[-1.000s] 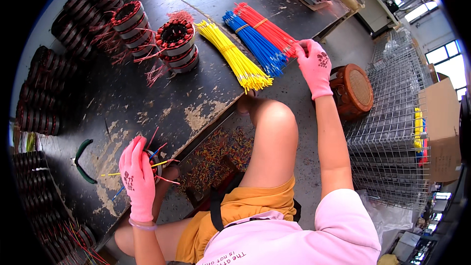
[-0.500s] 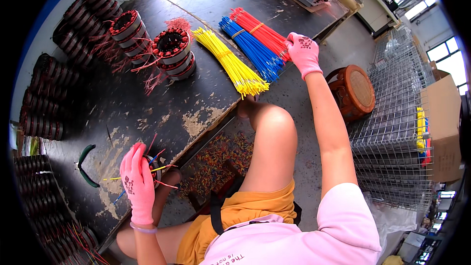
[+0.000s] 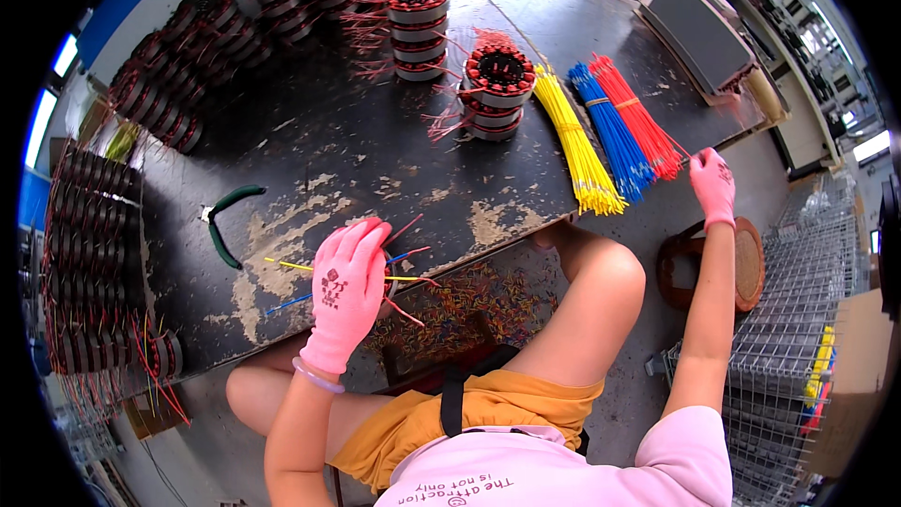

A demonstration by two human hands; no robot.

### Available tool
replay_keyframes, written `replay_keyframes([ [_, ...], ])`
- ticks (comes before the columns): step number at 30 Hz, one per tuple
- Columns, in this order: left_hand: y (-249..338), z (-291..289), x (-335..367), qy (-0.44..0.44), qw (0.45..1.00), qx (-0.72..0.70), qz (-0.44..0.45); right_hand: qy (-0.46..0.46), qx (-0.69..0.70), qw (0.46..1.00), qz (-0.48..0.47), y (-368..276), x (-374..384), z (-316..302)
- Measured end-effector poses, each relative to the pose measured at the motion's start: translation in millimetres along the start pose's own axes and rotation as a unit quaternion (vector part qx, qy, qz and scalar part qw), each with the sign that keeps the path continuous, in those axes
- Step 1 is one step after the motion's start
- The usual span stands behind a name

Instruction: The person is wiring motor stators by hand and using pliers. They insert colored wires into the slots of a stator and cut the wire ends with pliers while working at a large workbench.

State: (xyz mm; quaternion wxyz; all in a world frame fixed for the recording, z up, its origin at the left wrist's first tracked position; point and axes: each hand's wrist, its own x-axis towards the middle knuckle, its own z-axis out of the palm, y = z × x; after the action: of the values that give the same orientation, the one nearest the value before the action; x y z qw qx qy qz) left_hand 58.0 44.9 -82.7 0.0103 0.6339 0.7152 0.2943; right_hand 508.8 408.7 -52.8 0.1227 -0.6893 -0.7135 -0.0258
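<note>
My left hand (image 3: 343, 289), in a pink glove, curls over a motor stator (image 3: 389, 268) at the table's front edge and mostly hides it. Yellow, blue and red wires stick out on both sides of that hand. My right hand (image 3: 713, 190), gloved the same way, is closed in a pinch just off the near end of the red wire bundle (image 3: 636, 115). A red wire (image 3: 686, 155) runs from the bundle to its fingertips. Beside the red bundle lie a blue wire bundle (image 3: 612, 131) and a yellow wire bundle (image 3: 572, 141), each tied with a band.
Green-handled cutters (image 3: 221, 235) lie left on the worn black table (image 3: 310, 150). Stacked stators (image 3: 493, 94) stand behind, with more stacks (image 3: 94, 263) along the left. At right are a wooden stool (image 3: 748, 263) and a wire cage (image 3: 798, 282). Wire scraps (image 3: 460, 314) litter the floor.
The view has turned, so the table's things appear farther right. My right hand has drawn slightly away from the red bundle's end, with a red wire. My left hand still holds the stator.
</note>
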Motion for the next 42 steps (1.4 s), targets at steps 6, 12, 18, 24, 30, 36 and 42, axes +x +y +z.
replay_keyframes([
  [6,7,-10,2,0.077,0.996,0.017,0.032,0.113,0.199,0.973,0.018,-10,-86,-78],
  [12,92,-60,52,0.222,0.934,0.097,0.261,-0.075,0.494,0.821,-0.278,-208,-214,-113],
  [18,61,-88,25,0.187,0.959,0.096,0.192,-0.207,0.56,0.75,-0.285,-254,-216,-94],
  [24,26,-43,6,0.151,0.986,-0.062,-0.029,-0.3,0.356,0.809,-0.359,-287,-204,15],
  [30,6,9,-1,0.129,0.983,-0.084,-0.097,-0.419,0.54,0.695,-0.222,-324,-222,44],
  [36,-3,5,-2,0.061,0.991,-0.08,-0.087,-0.231,0.424,0.807,-0.34,-305,-230,15],
  [42,-5,-14,7,-0.049,0.99,-0.13,-0.041,-0.123,0.421,0.775,-0.454,-305,-221,11],
])
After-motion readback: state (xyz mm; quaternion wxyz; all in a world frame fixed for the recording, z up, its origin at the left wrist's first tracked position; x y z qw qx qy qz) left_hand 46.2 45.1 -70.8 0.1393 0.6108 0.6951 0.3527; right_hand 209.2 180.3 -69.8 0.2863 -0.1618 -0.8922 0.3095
